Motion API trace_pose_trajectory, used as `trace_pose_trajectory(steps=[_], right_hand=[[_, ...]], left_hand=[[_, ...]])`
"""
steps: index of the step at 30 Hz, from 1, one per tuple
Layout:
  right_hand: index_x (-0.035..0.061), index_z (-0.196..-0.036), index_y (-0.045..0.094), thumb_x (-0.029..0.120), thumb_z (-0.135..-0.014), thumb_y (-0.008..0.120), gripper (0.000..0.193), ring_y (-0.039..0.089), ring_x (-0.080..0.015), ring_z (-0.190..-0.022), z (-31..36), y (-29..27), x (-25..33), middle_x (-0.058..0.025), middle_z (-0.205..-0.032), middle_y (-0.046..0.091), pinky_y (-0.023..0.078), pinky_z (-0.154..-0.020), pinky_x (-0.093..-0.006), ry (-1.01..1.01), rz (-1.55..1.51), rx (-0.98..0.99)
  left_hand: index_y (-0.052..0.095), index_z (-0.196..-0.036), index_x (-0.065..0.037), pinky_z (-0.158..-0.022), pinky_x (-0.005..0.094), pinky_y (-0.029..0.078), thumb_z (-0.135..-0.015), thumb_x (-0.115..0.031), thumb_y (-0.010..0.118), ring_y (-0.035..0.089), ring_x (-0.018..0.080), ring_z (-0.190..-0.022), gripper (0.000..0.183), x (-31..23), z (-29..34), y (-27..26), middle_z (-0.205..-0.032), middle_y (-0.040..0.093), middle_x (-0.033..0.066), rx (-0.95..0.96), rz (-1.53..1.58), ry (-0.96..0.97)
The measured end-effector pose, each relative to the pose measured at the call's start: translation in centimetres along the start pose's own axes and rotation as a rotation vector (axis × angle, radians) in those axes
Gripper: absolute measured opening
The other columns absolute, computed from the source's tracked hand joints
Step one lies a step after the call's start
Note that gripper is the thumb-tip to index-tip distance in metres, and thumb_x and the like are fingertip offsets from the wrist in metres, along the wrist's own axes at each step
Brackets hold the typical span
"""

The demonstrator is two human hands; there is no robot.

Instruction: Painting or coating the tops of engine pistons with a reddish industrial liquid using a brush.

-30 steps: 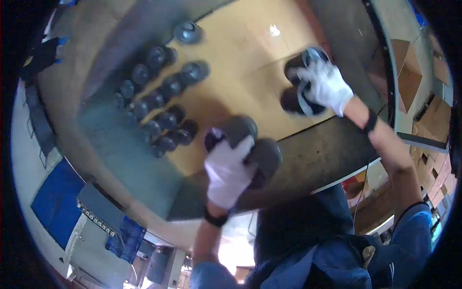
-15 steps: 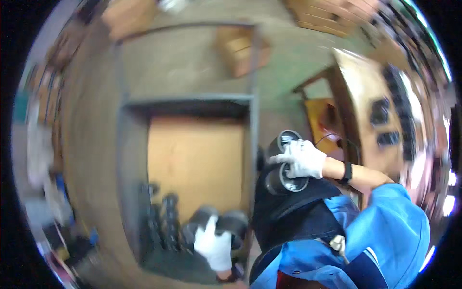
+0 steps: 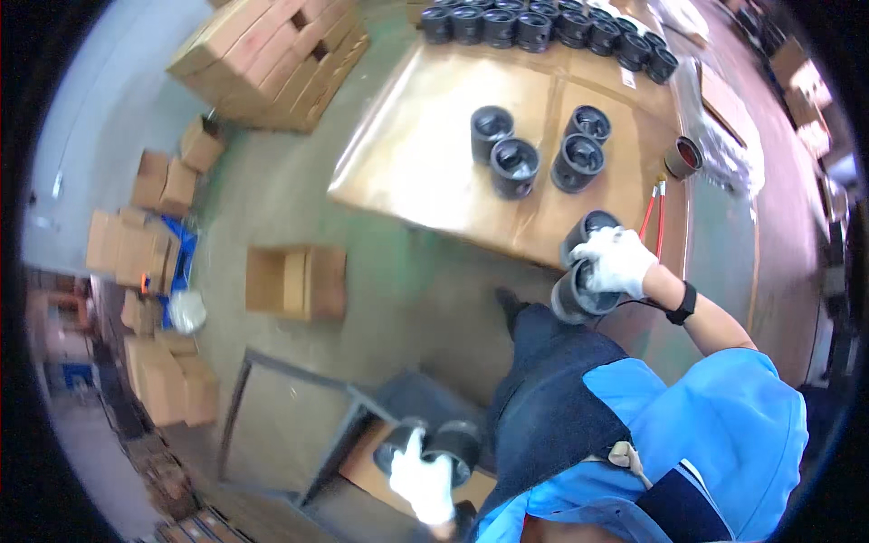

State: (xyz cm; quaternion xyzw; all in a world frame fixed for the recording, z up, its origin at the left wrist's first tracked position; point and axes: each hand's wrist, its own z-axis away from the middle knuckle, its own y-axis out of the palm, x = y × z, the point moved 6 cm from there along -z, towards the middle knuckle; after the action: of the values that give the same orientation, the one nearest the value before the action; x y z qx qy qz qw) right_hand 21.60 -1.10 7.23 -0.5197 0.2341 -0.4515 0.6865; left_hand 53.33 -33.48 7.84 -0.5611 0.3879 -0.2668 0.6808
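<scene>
My right hand (image 3: 615, 261), in a white glove, grips two dark hollow engine pistons side by side at the table's near edge. One piston (image 3: 588, 297) is nearer me; the other piston (image 3: 588, 228) sits just beyond it. My gloved left hand (image 3: 422, 480) holds another two pistons (image 3: 454, 445) low, above the dark metal-framed cart (image 3: 358, 398). On the brown-covered table (image 3: 434, 136), four... several pistons stand in two pairs, one of them a piston (image 3: 514, 168) with its open end up.
Rows of pistons (image 3: 532, 32) line the table's far side. A small tin (image 3: 683, 157) and red-handled brushes (image 3: 654, 213) lie at its right. An open carton (image 3: 294, 282) sits on the floor, with stacked cartons (image 3: 272, 63) farther off.
The view has swung from the cart to the table, which now fills the upper middle. Both hands still hold their pairs of pistons; the right pair is now by the table's edge.
</scene>
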Motion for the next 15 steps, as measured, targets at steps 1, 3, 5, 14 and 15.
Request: trace_pose_trajectory(steps=[1,3,5,14,15], right_hand=[[0.0216,-0.11,0.073,0.033,-0.071,0.07,0.041,0.069,-0.0363,-0.091,-0.8,-0.7,-2.7,-0.0165,-0.096,0.071,0.055,-0.079,-0.0471,0.075,0.012,0.01],[0.0223,-0.108,0.073,0.03,-0.071,0.071,0.037,0.069,-0.0362,-0.092,-2.4,-0.3,-9.1,-0.0165,-0.096,0.071,0.056,-0.08,-0.0473,0.189,0.024,-0.064],[0.0224,-0.107,0.072,0.027,-0.072,0.071,0.035,0.068,-0.035,-0.096,-3.9,-0.6,-15.3,-0.0167,-0.099,0.07,0.055,-0.081,-0.0474,0.243,0.038,-0.193],[0.0187,-0.119,0.07,0.012,-0.073,0.066,0.047,0.066,-0.0369,-0.098,-10.8,-1.9,-26.9,-0.0181,-0.099,0.067,0.054,-0.086,-0.0459,0.386,0.014,-0.26],[0.0191,-0.125,0.068,0.011,-0.073,0.066,0.052,0.065,-0.0374,-0.099,-10.8,-1.6,-27.0,-0.019,-0.1,0.066,0.054,-0.087,-0.046,0.374,-0.036,-0.234]], left_hand=[[0.076,-0.114,-0.015,-0.065,0.0438,0.054,-0.063,-0.014,0.07,0.063,0.0358,-0.068,0.051,-2.1,-3.2,-0.2,-0.08,0.064,0.0196,-0.031,0.009,0.088],[0.076,-0.114,-0.015,-0.064,0.0423,0.053,-0.066,-0.011,0.069,0.061,0.0337,-0.066,0.048,-6.9,-10.5,0.8,-0.077,0.062,0.0173,0.019,0.024,0.233],[0.074,-0.112,-0.016,-0.072,0.0443,0.056,-0.069,-0.007,0.065,0.066,0.0393,-0.077,0.045,-13.0,-18.1,0.6,-0.09,0.067,0.0212,0.067,0.164,0.348],[0.074,-0.114,-0.02,-0.076,0.0423,0.055,-0.071,-0.013,0.069,0.067,0.0339,-0.082,0.044,-31.1,-42.9,4.3,-0.09,0.068,0.0161,0.023,-0.091,0.89],[0.074,-0.115,-0.02,-0.077,0.0421,0.055,-0.071,-0.014,0.069,0.068,0.0332,-0.084,0.044,-32.3,-44.8,5.4,-0.091,0.068,0.0159,0.068,-0.11,0.887]])
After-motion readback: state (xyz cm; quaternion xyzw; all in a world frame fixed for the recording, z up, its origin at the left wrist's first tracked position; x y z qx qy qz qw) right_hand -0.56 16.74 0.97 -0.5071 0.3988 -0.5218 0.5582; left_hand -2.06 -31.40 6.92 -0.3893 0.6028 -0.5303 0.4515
